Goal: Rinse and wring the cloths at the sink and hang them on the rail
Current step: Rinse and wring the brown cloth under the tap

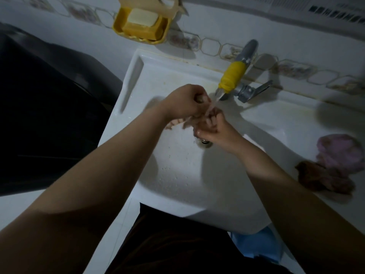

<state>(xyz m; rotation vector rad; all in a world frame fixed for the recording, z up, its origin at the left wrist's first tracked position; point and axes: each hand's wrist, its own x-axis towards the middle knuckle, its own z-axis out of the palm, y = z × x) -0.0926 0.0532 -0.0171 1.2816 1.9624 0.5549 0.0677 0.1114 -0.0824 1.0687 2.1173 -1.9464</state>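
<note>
- Your left hand is a closed fist over the left end of the cloth in work. Fingers curl round it, knuckles up.
- That cloth runs roughly left-right between your two hands, over the basin of the sink and just far of the drain. It's pale and blurred, so I can't tell its exact length. A loose bit hangs below the left fist on the near-left side.
- Your right hand has the other end, fingers curled up round it and palm tilted toward you. Wet and blurred, so grip depth is unclear, but it's closed on fabric, not open.
- Both hands sit on the cloth almost touching, so neither is nearer. Long axis is the line fist to fist, pointing left toward the sink's left rim and right toward the tap.
- Water stream from the yellow spout lands at the gap between your hands, mid-cloth.
- My read: you're at rinse, about to wring. For the wring, twist about that left-right axis, hands counter-rotating.
- Far right on the sink ledge: the pink cloth and the brown cloth bunched together, touching, well apart from your hands. The right hand is nearer them.
- No rail in view.
</note>
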